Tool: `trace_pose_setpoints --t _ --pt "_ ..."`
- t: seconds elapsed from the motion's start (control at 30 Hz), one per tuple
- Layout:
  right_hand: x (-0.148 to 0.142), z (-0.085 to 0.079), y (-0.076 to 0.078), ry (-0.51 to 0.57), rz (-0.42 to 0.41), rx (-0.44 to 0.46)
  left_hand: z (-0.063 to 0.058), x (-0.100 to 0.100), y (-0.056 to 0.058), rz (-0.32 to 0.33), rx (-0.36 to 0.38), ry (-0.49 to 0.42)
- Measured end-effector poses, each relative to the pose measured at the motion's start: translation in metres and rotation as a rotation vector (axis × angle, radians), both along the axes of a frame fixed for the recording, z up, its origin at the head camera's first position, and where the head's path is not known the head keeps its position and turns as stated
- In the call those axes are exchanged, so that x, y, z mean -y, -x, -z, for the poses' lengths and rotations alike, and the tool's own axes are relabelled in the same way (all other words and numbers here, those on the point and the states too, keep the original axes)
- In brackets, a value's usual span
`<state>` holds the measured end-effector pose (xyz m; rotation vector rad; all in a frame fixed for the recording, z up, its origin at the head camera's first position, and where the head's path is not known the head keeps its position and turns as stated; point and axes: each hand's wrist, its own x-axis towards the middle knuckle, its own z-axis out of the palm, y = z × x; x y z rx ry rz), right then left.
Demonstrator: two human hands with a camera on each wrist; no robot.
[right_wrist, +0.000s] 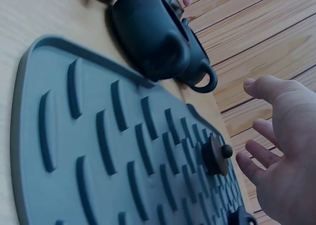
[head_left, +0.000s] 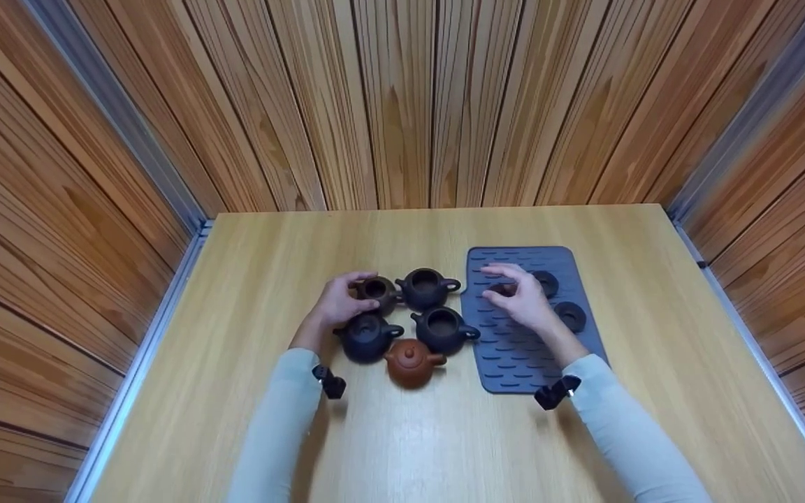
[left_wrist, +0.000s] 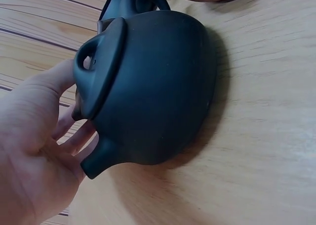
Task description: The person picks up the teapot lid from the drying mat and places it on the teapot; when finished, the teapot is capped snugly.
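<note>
My left hand (head_left: 346, 300) grips a small dark brown teapot (head_left: 380, 302) without a lid, thumb on the near side and fingers on the far side. In the left wrist view, a black lidded teapot (left_wrist: 158, 87) largely hides that grip. Over the mat, my right hand (head_left: 525, 300) is spread, thumb apart from the fingers. Below it, a small dark lid (right_wrist: 213, 157) with a round knob lies on the mat; the right wrist view shows a gap between it and the fingertips.
Two black lidless teapots (head_left: 425, 300) (head_left: 442, 342) stand between the hands, with a reddish-brown lidded teapot (head_left: 409, 370) nearer. The grey ridged mat (head_left: 514, 363) holds two more dark lids (head_left: 570, 316) (head_left: 546, 283) at its right. Wood-panelled walls (head_left: 402, 105) enclose the table (head_left: 402, 447).
</note>
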<state>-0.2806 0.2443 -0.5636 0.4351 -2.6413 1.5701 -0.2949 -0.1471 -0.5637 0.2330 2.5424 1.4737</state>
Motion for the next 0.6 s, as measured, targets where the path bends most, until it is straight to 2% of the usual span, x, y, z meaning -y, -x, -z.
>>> trace_pose_setpoints --t 0.2,0.37,0.6 --pt "-0.006 0.009 0.002 -0.019 0.040 0.022 0.001 0.000 0.001 -0.017 0.023 -0.013" --pt "-0.010 0.016 0.003 0.008 0.070 0.027 0.004 0.000 0.002 -0.025 0.034 -0.027" --pt "-0.013 0.026 0.002 -0.012 0.131 0.051 0.009 0.000 0.004 -0.045 0.051 -0.099"
